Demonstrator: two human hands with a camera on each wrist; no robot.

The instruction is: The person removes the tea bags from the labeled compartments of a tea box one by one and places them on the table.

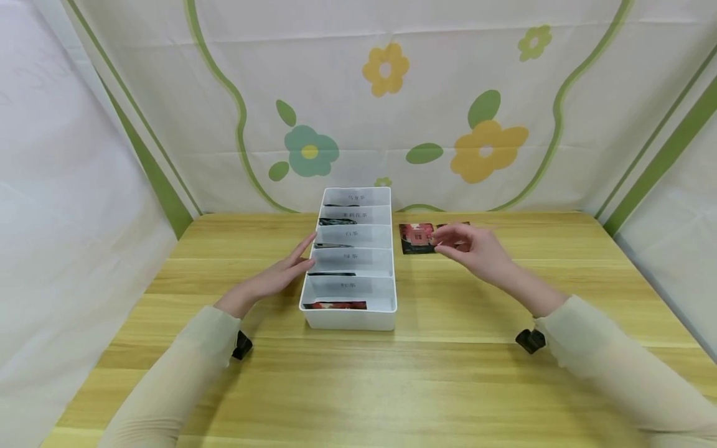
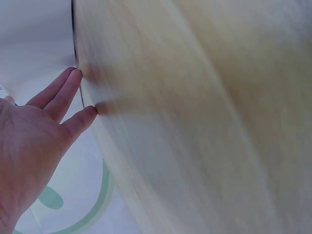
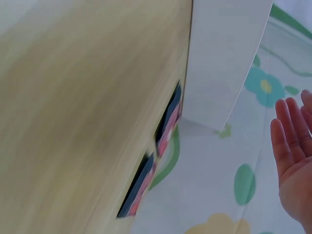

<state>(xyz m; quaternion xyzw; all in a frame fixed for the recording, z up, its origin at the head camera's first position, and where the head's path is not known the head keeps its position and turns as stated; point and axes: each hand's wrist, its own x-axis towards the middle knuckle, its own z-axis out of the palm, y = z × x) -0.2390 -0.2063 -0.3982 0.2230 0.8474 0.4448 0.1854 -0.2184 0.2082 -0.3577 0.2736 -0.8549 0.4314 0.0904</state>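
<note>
A white box (image 1: 350, 320) divided into several labelled compartments stands on the table. My left hand (image 1: 271, 280) lies against its left side, fingers straight, fingertips (image 2: 92, 110) at the wall in the left wrist view. To the right of the box lie two red-and-black packets, one (image 1: 414, 239) near the box and one (image 3: 139, 187) farther from it. My right hand (image 1: 470, 249) is over the farther packet and partly hides it from the head view. Its fingers are loosely bent with nothing between them; the right wrist view shows the palm (image 3: 297, 185) bare.
In the front compartment a red packet (image 1: 336, 305) stands on edge; dark packets (image 1: 336, 221) show in the compartments behind. A flowered cloth (image 1: 347, 74) hangs just behind the wooden table (image 1: 347, 386). A black wrist mount (image 1: 529, 341) sits under the right sleeve.
</note>
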